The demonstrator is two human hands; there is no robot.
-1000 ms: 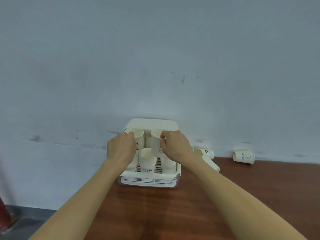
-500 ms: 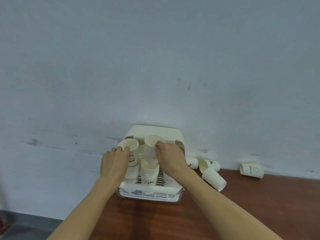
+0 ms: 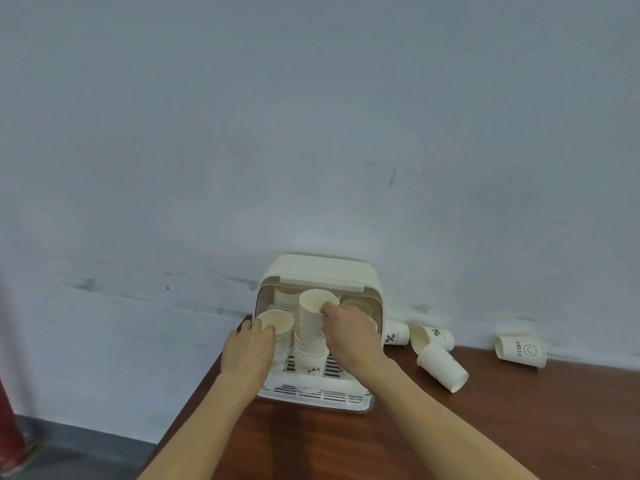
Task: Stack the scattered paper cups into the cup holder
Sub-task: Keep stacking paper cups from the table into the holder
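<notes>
A: What is hidden here?

B: The back row inside the cup holder [image 3: 323,270] is hard to see. There is a stack of ribbed rims behind on the left and one more cup mouth behind on the right, but the right hand [image 3: 349,336] covers most of the right side. How many cups are in each stack, I cannot tell. The prints low on the stacks are too small to read.

A: And the hands?

B: The right hand pinches the rim of the top cup [image 3: 316,315] of the middle stack, thumb and fingertip on the edge. This cup stands upright and higher than the others. The left hand [image 3: 247,351] is curled round the left stack [image 3: 277,323], fingers touching the top rim. Both forearms are cut off by the lower edge.

A: Materials?

B: The holder is cream plastic, a rounded box with the front open and a slotted white tray at the base. It stands at the left end of a brown wooden table [image 3: 485,427], against a pale, scuffed wall [image 3: 311,133]. The cups are thin cream paper, conical.

A: Any loose cups?

B: Four lie on their sides, to the right: a percent-sign cup [image 3: 396,336] touching the holder, a second percent cup [image 3: 433,337], a plain cup [image 3: 443,367] in front of it, and a "HELLO" cup [image 3: 520,351] well apart.
</notes>
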